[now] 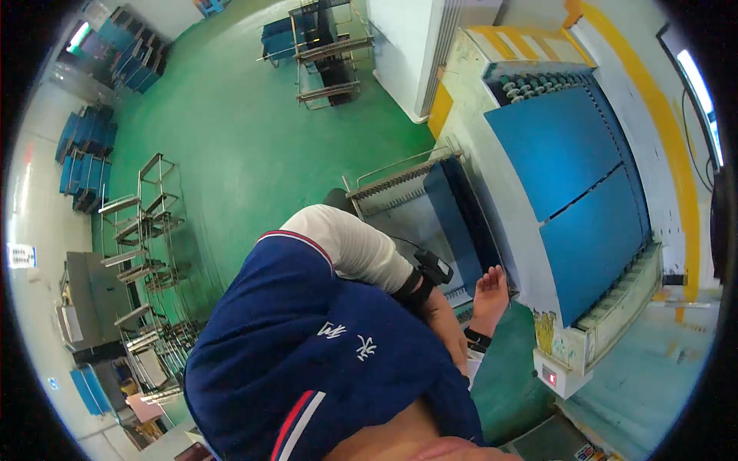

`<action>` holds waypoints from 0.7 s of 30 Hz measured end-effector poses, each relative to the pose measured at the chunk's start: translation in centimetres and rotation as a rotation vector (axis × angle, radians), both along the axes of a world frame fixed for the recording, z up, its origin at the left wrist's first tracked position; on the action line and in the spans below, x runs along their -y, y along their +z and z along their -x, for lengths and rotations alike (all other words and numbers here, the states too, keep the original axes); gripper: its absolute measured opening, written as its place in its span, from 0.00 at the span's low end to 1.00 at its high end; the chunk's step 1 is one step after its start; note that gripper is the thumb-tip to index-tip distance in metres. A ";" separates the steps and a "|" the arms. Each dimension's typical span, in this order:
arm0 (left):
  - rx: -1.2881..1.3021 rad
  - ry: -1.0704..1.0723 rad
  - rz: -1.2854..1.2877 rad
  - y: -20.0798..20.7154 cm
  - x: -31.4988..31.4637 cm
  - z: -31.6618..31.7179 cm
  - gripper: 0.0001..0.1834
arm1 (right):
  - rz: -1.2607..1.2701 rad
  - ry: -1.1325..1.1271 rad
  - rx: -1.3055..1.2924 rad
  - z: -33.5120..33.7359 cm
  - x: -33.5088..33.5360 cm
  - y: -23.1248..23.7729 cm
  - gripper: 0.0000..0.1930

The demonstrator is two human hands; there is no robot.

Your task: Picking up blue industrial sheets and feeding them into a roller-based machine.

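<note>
My left arm, in a white sleeve, bends across my body, with a black wristband [416, 289] carrying a small black device [434, 266]. My left hand [447, 326] is at my right forearm, beside the white sleeve [475, 364] there; its fingertips are mostly hidden. My right hand [490, 290] is raised with its fingers loosely bent and apart, holding nothing I can see. A black band [477, 337] circles the right wrist. Just beyond the right hand stands a metal slotted rack [396, 183] with dark blue panels [452, 223] upright in its right side.
On the right is a pale machine [500, 180] with rollers [542, 84] and two flat blue panels [555, 146] lying on it. A small box with a red display [550, 376] hangs at its near corner. Metal racks [146, 253] stand at left, another rack [327, 58] far back.
</note>
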State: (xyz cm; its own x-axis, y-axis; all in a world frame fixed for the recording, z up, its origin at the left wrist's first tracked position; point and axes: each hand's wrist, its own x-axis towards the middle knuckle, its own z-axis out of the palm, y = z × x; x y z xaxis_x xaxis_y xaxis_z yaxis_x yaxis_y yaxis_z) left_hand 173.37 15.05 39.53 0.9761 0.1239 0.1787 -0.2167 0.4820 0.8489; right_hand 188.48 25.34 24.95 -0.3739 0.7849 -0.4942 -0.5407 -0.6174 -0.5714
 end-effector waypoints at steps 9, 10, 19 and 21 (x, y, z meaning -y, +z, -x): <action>-0.177 0.110 0.092 -1.5 -0.2 1.7 0.28 | 0.004 0.009 0.041 -1.0 0.2 -0.2 0.15; -0.185 0.121 0.091 -1.5 -0.2 1.4 0.28 | -0.003 0.012 0.051 -0.9 0.2 -0.4 0.15; -0.030 0.090 0.040 1.0 0.3 -1.8 0.28 | 0.009 0.046 0.069 1.2 0.7 0.2 0.16; -0.053 0.074 0.066 1.1 0.1 -0.8 0.26 | 0.003 0.063 0.054 1.1 0.6 0.1 0.16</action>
State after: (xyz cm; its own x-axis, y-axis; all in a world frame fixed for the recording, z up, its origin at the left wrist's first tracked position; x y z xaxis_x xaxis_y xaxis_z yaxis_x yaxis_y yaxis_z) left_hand 174.21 14.94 40.62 0.9718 0.2053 0.1160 -0.2089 0.5215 0.8273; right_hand 187.40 24.71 25.08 -0.3949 0.7592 -0.5174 -0.4693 -0.6509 -0.5968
